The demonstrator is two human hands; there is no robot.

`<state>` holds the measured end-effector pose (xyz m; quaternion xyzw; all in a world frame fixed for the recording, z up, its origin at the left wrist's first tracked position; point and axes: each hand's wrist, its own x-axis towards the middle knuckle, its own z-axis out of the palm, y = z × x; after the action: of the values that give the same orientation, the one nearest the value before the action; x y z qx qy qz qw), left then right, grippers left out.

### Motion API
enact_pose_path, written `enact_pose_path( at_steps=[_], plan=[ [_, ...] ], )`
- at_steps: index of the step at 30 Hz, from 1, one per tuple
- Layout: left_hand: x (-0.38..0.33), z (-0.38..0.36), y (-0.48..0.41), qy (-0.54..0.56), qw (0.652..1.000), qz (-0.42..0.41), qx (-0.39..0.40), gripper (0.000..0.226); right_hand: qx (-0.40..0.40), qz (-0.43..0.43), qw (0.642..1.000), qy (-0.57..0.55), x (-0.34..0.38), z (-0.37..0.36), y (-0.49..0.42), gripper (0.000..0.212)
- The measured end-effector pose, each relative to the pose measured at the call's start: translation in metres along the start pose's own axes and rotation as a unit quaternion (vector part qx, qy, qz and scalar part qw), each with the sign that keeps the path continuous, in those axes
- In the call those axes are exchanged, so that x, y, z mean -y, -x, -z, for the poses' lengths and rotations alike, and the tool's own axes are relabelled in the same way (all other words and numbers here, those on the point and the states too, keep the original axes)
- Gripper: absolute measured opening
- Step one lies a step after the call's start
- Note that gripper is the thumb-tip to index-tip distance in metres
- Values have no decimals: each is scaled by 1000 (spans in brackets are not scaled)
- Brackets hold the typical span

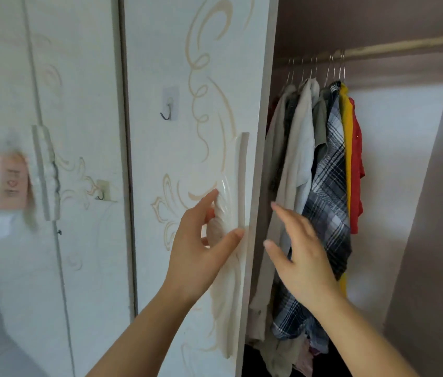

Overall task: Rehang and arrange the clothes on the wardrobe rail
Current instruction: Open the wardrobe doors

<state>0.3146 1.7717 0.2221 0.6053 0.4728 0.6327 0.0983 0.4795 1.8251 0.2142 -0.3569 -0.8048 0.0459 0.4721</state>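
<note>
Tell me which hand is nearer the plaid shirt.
Right. The right hand is open just in front of the plaid shirt; the left hand is at the door handle, further left.

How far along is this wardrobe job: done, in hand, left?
Done: several garments hang bunched at the rail's left end. In hand: the left hand is at the door handle; the right hand reaches, open, toward the plaid shirt. Left: spacing them along the bare rail.
</note>
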Motion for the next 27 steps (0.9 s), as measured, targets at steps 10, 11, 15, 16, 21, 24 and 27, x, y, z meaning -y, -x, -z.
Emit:
enact_pose_path(
  at_steps=[10, 11, 15, 16, 21, 24, 27],
  plan=[
    [-14, 121, 40, -32, 999, 20, -17, 64, 131, 126, 969, -166, 88, -93, -2, 69],
    [-14, 134, 43, -37, 999, 24, -16, 66, 138, 139, 966, -168, 98, -102, -2, 71],
    [-23, 177, 49, -243, 964, -55, -97, 77, 160, 177, 955, -175, 136, -140, -5, 72],
    [-27, 187, 46, -311, 936, -102, -131, 77, 166, 175, 954, -178, 146, -150, -5, 71],
    [-43, 232, 14, -588, 730, -313, -155, 60, 125, 194, 950, -211, 199, -197, -8, 69],
    [-33, 259, -7, -705, 627, -312, -108, 56, 90, 211, 951, -208, 222, -226, -10, 73],
    [-10, 293, -22, -765, 581, -264, -79, 56, 87, 186, 963, -176, 232, -258, -8, 80]
  ],
)
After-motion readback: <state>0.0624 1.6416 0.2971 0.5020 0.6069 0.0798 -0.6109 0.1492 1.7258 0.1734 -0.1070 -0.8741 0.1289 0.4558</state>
